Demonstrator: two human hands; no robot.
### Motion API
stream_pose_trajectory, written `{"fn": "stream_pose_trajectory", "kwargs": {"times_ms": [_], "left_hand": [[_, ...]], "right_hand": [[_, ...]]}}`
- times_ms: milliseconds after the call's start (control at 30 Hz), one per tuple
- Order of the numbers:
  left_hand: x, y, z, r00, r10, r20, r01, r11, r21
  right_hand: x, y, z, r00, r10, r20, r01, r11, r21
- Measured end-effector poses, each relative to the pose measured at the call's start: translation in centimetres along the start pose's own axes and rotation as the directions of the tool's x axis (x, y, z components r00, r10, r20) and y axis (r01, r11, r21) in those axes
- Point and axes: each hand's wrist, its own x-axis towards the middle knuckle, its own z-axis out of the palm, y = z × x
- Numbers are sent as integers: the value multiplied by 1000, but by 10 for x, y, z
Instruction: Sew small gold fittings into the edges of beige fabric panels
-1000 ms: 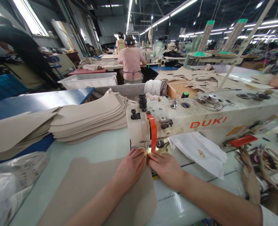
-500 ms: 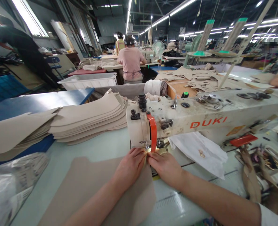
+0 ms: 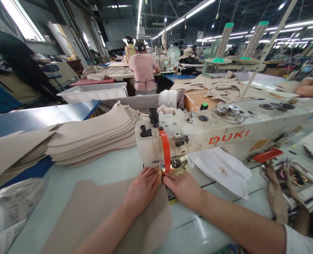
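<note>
A beige fabric piece (image 3: 98,211) lies flat on the pale tabletop, its right edge under the head of the sewing machine (image 3: 193,135). My left hand (image 3: 143,188) presses on that piece, fingers bunched together at its edge close to the needle area. Opposite it, my right hand (image 3: 184,185) is closed with its fingertips at the same edge, nearly touching the left fingertips. Both sets of fingertips meet just below the red strip (image 3: 165,150) on the machine. The needle and the exact pinch are hidden by my fingers.
Stacked beige fabric pieces (image 3: 93,137) lie at left, beside a clear plastic bag (image 3: 16,208). A white cloth (image 3: 220,169) sits under the machine arm. At right is a tray of small parts (image 3: 302,176). A person in pink (image 3: 144,72) sits ahead.
The whole view has shifted slightly, so the machine and table appear a little farther left. Both hands keep their place at the fabric edge; the fabric has hardly moved.
</note>
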Motion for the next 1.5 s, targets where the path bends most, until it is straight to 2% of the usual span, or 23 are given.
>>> {"fn": "stream_pose_trajectory", "kwargs": {"times_ms": [567, 867, 1200, 1500], "left_hand": [[-2, 0, -1, 1000, 8, 9, -9, 1000, 21], [-16, 10, 0, 994, -85, 71, 77, 990, 114], [-15, 12, -3, 988, -66, 139, 39, 982, 184], [-15, 11, -1, 989, -44, 141, 10, 973, 229]], "right_hand": [[-3, 0, 6, 998, 15, -55, -15, 1000, -3], [-9, -2, -3, 996, -87, -7, 87, 992, 89], [-8, 0, -2, 996, -92, 14, 90, 990, 110], [-6, -1, 3, 995, -96, 20, 93, 990, 104]]}}
